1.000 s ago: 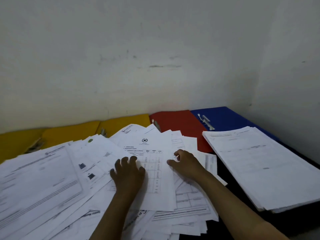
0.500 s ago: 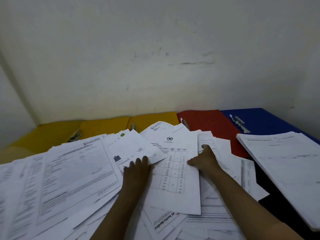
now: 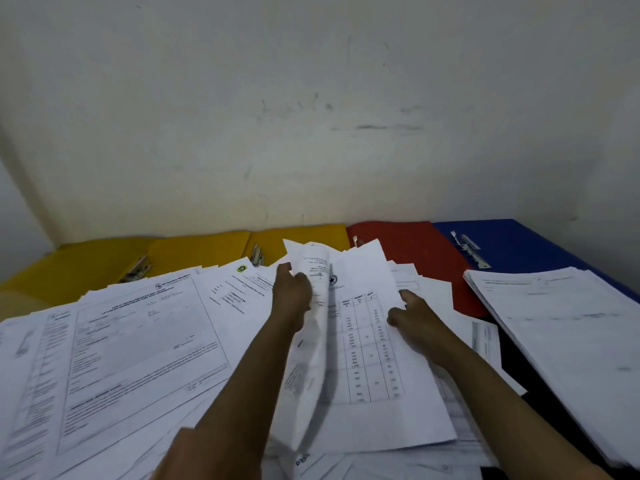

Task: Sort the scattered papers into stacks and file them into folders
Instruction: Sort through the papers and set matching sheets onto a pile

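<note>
One thin, floppy sheet [image 3: 313,344] bends in the left hand [image 3: 292,299], which pinches its edge, while the right hand [image 3: 410,315] presses the table page [image 3: 372,358] flat with loose fingers.

a dark, nearly black tabletop [image 3: 512,355] shows only in a narrow gap on the right. along its far edge lie flat card folders side by side: yellow ones [image 3: 197,251], a red one [image 3: 408,251], a blue one [image 3: 526,244]. loose white printed sheets [image 3: 131,341] spread across the left and middle; a neat white paper stack [image 3: 568,327] lies right, overlapping the blue folder.
</note>
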